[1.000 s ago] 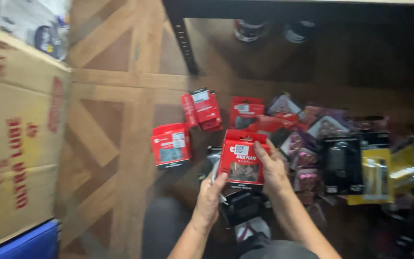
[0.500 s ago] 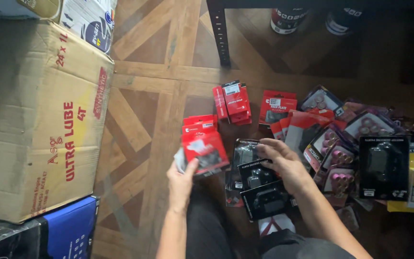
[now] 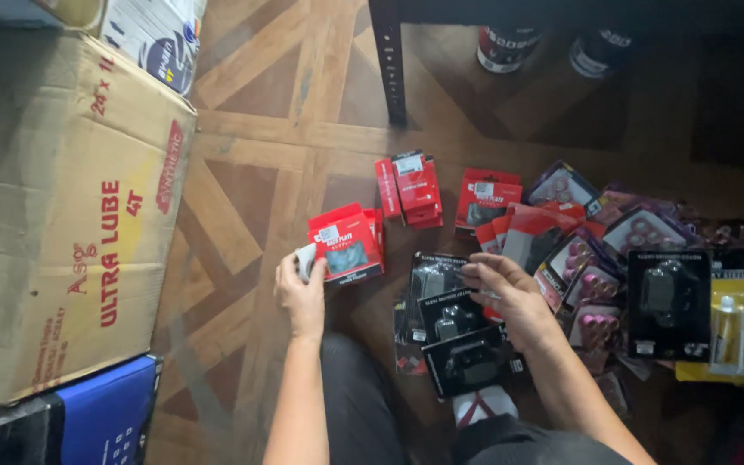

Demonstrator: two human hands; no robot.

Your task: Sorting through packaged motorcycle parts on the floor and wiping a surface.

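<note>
The left hand [image 3: 301,291] has its grip clamped on the near-left corner of a red packet [image 3: 345,244], which lies flat on the wooden floor [image 3: 243,215] and reaches up and to the right from the fingers, its long axis slightly tilted. The right hand [image 3: 510,293] hovers with its grip loosely apart over the black blister packs [image 3: 445,301], well apart from that packet, so the left is far nearer.

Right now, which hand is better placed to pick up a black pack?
Right, probably: the right hand hovers over the black packs, while the left hand is on the red pack.
</note>
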